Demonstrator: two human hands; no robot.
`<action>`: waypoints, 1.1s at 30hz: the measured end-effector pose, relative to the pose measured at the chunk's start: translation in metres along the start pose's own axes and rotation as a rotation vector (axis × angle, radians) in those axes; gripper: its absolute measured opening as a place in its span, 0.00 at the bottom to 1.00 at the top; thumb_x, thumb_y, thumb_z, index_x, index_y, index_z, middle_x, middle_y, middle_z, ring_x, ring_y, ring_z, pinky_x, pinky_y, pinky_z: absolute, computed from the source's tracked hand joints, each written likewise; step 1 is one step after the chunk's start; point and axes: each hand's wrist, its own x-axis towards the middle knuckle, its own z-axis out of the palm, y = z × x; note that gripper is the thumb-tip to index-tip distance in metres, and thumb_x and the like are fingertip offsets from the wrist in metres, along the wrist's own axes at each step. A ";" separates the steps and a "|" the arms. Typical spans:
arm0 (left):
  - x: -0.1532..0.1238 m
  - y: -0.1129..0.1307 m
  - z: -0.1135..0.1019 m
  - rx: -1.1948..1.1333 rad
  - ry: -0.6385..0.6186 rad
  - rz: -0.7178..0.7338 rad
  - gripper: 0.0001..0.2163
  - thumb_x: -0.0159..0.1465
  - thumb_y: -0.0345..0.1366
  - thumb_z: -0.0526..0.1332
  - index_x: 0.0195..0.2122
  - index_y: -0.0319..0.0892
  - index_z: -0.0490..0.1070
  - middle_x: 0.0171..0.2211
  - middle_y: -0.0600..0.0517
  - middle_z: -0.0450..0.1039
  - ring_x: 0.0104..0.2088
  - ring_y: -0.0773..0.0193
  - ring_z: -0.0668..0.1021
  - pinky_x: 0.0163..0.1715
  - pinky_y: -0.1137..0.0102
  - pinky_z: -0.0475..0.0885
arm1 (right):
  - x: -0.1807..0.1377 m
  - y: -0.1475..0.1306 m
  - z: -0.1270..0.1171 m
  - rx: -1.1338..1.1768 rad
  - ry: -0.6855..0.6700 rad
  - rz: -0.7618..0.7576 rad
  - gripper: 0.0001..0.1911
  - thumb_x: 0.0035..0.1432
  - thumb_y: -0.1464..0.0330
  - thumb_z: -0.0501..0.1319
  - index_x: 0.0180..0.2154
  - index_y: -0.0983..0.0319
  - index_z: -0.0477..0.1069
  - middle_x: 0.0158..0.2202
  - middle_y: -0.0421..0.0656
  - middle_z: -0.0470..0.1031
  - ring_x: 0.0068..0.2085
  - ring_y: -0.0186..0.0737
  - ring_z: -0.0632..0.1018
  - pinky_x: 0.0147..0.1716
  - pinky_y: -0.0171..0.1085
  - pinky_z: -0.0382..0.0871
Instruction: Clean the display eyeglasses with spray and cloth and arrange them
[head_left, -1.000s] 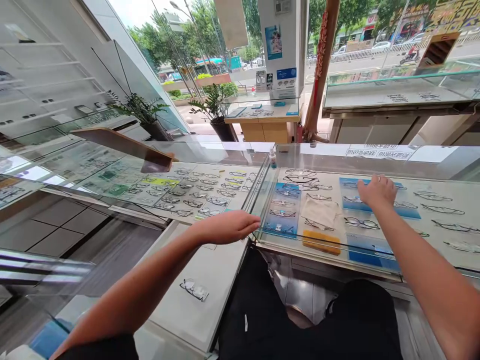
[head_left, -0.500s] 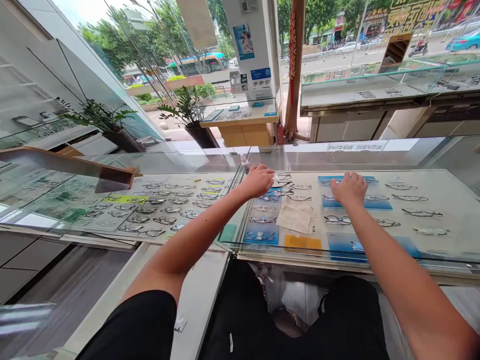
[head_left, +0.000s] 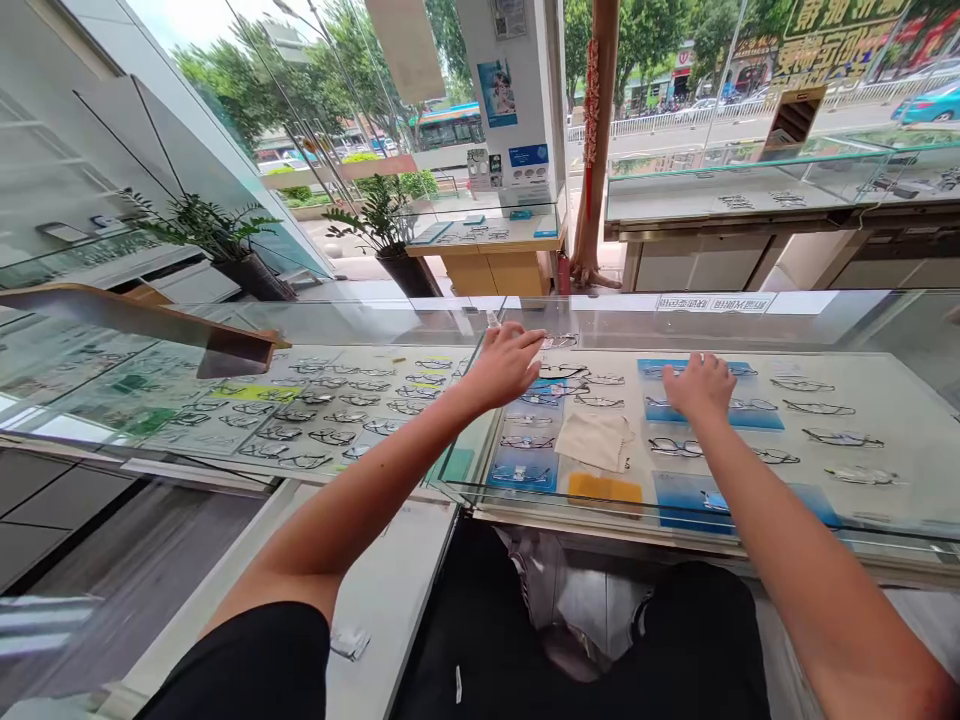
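My left hand (head_left: 508,368) is over the glass counter top near its joint, fingers apart and partly stretched. Just behind it, a small clear bottle (head_left: 493,318) shows only its top; whether the hand touches it I cannot tell. Dark-framed glasses (head_left: 564,374) lie beside the left fingers. My right hand (head_left: 702,386) rests with spread fingers on the glass, above a blue display mat (head_left: 765,418) with glasses. A cream cloth (head_left: 592,441) lies between the hands, nearer to me, with an orange cloth (head_left: 604,488) below it.
The glass display counter (head_left: 919,440) holds rows of eyeglasses on both sides of the joint. A wooden-edged board (head_left: 142,318) stands on the left section. Beyond are potted plants (head_left: 382,235), a low display cabinet (head_left: 487,268) and a wooden post (head_left: 596,150).
My left hand has shifted slightly left, away from the dark-framed glasses and in front of the small bottle, now mostly covering it. My right hand stays in place.
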 end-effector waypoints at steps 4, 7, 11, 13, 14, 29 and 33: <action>-0.066 0.003 -0.048 -0.028 -0.059 -0.027 0.25 0.79 0.43 0.49 0.72 0.44 0.68 0.73 0.45 0.67 0.68 0.40 0.64 0.67 0.46 0.56 | 0.000 0.001 0.001 0.001 0.010 -0.002 0.40 0.71 0.49 0.46 0.70 0.72 0.63 0.75 0.64 0.60 0.74 0.68 0.60 0.72 0.62 0.55; -0.128 0.002 -0.079 -0.089 -0.159 -0.091 0.24 0.79 0.48 0.50 0.72 0.50 0.70 0.71 0.47 0.70 0.67 0.41 0.66 0.68 0.47 0.57 | -0.001 0.002 -0.001 -0.013 -0.002 -0.005 0.41 0.71 0.49 0.45 0.71 0.72 0.63 0.75 0.64 0.59 0.74 0.69 0.60 0.71 0.62 0.56; -0.213 -0.005 -0.109 -0.215 -0.335 -0.219 0.28 0.76 0.58 0.50 0.72 0.58 0.70 0.70 0.50 0.71 0.69 0.43 0.66 0.71 0.52 0.56 | -0.003 0.004 -0.005 -0.017 -0.029 -0.004 0.44 0.71 0.47 0.45 0.72 0.72 0.61 0.76 0.65 0.57 0.74 0.69 0.59 0.71 0.60 0.55; -0.249 -0.010 -0.117 -0.283 -0.425 -0.320 0.29 0.74 0.61 0.52 0.71 0.59 0.71 0.70 0.51 0.72 0.70 0.43 0.65 0.71 0.55 0.55 | -0.004 0.005 -0.005 -0.017 -0.027 -0.005 0.45 0.71 0.46 0.44 0.73 0.72 0.61 0.77 0.65 0.56 0.74 0.69 0.58 0.71 0.60 0.54; -0.265 -0.012 -0.118 -0.312 -0.462 -0.359 0.29 0.74 0.61 0.53 0.70 0.59 0.73 0.69 0.51 0.73 0.70 0.43 0.65 0.72 0.55 0.54 | -0.004 0.006 -0.005 -0.018 -0.023 -0.008 0.45 0.71 0.46 0.43 0.73 0.73 0.61 0.77 0.65 0.56 0.75 0.69 0.58 0.71 0.60 0.54; -0.330 -0.063 0.011 -0.180 -0.659 -0.429 0.18 0.74 0.47 0.57 0.54 0.45 0.82 0.64 0.41 0.78 0.58 0.41 0.73 0.57 0.53 0.62 | -0.003 0.013 -0.003 -0.001 -0.035 -0.001 0.52 0.69 0.39 0.38 0.78 0.70 0.54 0.79 0.66 0.51 0.76 0.71 0.53 0.71 0.63 0.51; -0.316 -0.090 0.057 -0.111 -0.494 -0.384 0.22 0.72 0.35 0.54 0.64 0.45 0.77 0.69 0.40 0.73 0.61 0.39 0.72 0.60 0.49 0.62 | -0.005 0.010 -0.006 0.000 -0.020 0.006 0.49 0.70 0.42 0.40 0.77 0.68 0.54 0.78 0.66 0.52 0.76 0.71 0.54 0.71 0.65 0.52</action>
